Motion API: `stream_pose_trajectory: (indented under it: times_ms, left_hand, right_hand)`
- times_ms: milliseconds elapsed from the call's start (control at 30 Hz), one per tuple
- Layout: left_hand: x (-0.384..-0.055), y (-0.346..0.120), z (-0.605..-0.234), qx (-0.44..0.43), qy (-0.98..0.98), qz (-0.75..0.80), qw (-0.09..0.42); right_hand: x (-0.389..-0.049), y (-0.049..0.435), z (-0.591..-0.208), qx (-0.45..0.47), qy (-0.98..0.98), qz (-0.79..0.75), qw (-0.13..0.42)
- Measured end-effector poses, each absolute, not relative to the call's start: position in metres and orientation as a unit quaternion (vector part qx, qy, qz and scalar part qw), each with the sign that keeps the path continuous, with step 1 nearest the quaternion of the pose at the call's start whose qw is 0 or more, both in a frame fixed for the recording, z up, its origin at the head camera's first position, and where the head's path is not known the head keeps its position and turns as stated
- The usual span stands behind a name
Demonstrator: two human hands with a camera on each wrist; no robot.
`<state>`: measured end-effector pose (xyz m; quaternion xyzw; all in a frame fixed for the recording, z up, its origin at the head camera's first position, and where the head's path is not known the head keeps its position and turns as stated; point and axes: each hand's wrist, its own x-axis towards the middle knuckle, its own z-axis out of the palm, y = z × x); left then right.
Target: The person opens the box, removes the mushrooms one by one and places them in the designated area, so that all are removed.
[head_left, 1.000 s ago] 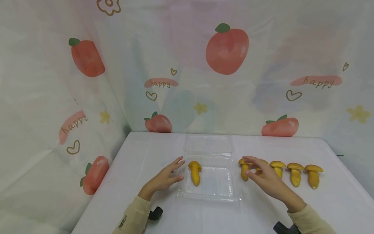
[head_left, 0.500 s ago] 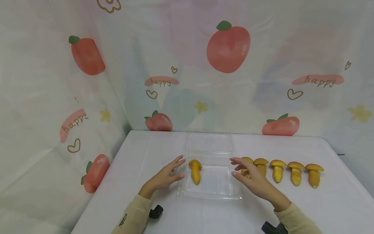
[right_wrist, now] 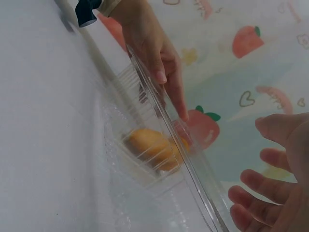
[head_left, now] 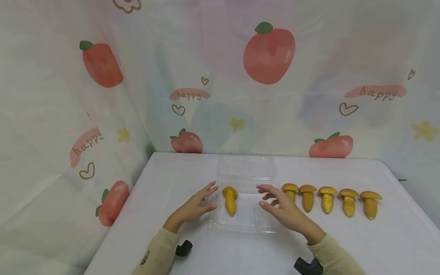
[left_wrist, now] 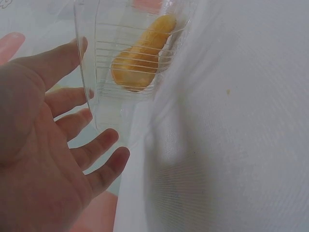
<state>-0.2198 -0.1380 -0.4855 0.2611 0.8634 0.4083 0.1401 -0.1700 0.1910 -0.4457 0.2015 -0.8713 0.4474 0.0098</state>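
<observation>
A clear plastic clamshell box point(head_left: 252, 228) lies opened on the table, its lid point(head_left: 245, 168) folded toward the back wall. One yellow mushroom point(head_left: 230, 201) lies in the left part of its base, cap toward the back; the left wrist view shows this mushroom point(left_wrist: 140, 58) through the ribbed wall. My left hand point(head_left: 192, 206) is beside the box's left edge, fingers spread and holding nothing. Over the right part of the box is my right hand point(head_left: 283, 210), its fingers loosely bent with nothing between them. In the right wrist view its fingers point(right_wrist: 260, 186) stand apart from the box wall.
To the right of the box, several more yellow mushrooms point(head_left: 327, 200) lie in a row on the white table point(head_left: 240, 256). A fruit-printed cloth point(head_left: 220, 57) hangs behind and at the left. A black device point(head_left: 183, 248) is at my left wrist.
My right hand has moved left, from over the leftmost mushrooms of the row to above the box's right part, uncovering them. The left hand and the boxed mushroom have stayed put.
</observation>
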Motion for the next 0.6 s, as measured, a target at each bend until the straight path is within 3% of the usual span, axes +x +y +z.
stream_pose_trajectory:
  times_ms: [600]
  left_hand:
    - [-0.22, -0.138, -0.484, 0.263, 0.862, 0.41, 0.14]
  right_hand:
    - [-0.185, 0.155, -0.457, 0.2, -0.864, 0.457, -0.067]
